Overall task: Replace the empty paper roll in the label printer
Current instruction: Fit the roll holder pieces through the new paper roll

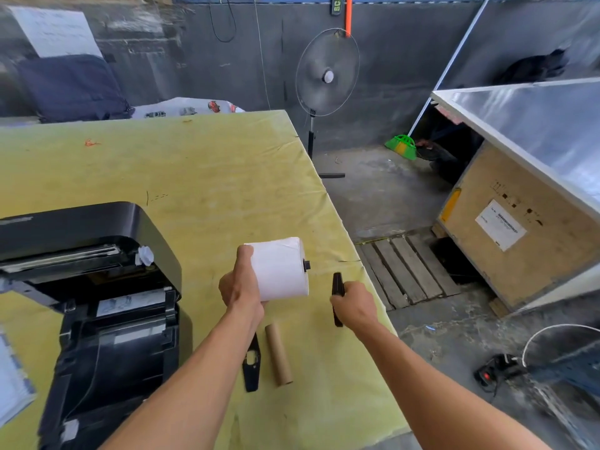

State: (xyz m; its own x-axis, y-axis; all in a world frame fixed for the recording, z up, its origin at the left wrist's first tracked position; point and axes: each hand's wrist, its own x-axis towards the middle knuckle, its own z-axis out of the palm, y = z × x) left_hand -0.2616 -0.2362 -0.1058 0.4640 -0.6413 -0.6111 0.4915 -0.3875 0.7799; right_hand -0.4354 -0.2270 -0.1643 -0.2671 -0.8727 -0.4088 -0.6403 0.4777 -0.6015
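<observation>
My left hand [242, 287] grips a full white paper roll [281, 267] held sideways above the table, with a black spindle end [306, 265] sticking out of its right face. My right hand [355, 305] is closed on a flat black roll guide plate [337, 289], a short way to the right of the roll and apart from it. The black label printer [97, 287] stands at the left with its lid raised and its roll bay exposed. An empty brown cardboard core [279, 354] lies on the table under my left forearm, beside a second black guide plate [251, 365].
The yellow-covered table [194, 164] ends in an edge just right of my right hand. Beyond it are a concrete floor, a wooden pallet [409, 271], a pedestal fan [326, 73], a large wooden crate [519, 228] and a power strip [493, 373]. Papers [13, 381] lie at the far left.
</observation>
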